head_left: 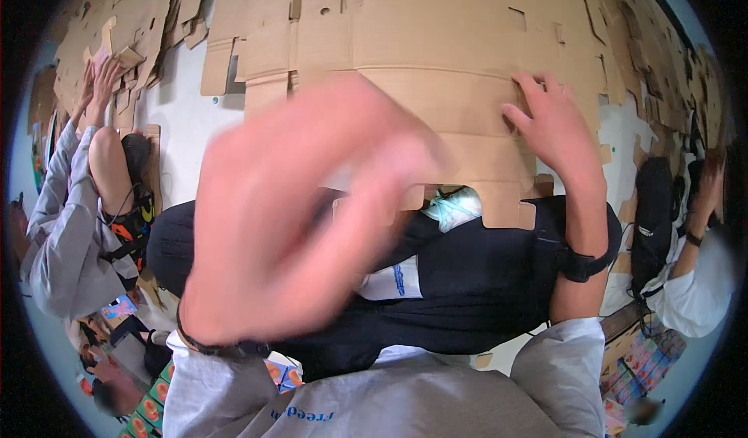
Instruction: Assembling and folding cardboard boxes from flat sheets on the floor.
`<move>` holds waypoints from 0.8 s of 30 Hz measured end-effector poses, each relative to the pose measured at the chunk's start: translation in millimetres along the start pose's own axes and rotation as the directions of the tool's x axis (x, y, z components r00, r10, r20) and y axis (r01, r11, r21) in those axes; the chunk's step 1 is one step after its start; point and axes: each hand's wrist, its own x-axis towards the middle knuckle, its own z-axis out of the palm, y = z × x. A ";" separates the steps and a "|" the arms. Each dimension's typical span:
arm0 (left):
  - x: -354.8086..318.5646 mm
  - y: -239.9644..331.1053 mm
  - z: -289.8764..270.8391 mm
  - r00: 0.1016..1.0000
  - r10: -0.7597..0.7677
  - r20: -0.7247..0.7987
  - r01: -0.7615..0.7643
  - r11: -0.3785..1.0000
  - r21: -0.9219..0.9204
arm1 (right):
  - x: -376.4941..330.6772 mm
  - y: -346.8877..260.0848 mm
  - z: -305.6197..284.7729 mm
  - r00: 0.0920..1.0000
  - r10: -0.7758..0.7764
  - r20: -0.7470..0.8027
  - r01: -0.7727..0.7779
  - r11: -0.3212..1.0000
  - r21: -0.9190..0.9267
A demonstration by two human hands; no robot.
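A large flat sheet of brown cardboard, with fold lines, slots and cut-outs, spreads out before me. Its near flaps reach over my crossed legs. My right hand rests on the right part of this sheet, fingers apart and thumb out to the side, with nothing held. My left hand is raised close to the camera and large in the picture, covering the sheet's left part. It is bent round with thumb and fingers coming near each other, but motion smears the fingertips, and whether they hold anything is hidden.
More cut cardboard lies in layers at the far left and right. A person sits at the left with hands on cardboard; another person is at the right. My black trousers and a pale shoe are under the near flaps.
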 end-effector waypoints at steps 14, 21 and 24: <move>-37.4 64.7 63.0 0.883 0.436 -0.174 -0.379 0.443 -0.813 | 8.2 12.7 0.5 1.000 -0.018 0.007 0.018 0.999 0.046; -22.1 16.2 25.9 0.970 0.232 0.066 -0.182 0.882 -0.435 | 5.7 16.4 6.4 0.997 0.014 0.079 -0.021 0.996 0.090; -1.5 -58.6 9.3 0.998 -0.037 0.045 0.024 0.961 0.274 | 5.9 12.8 5.6 0.999 0.010 -0.032 -0.006 0.993 0.120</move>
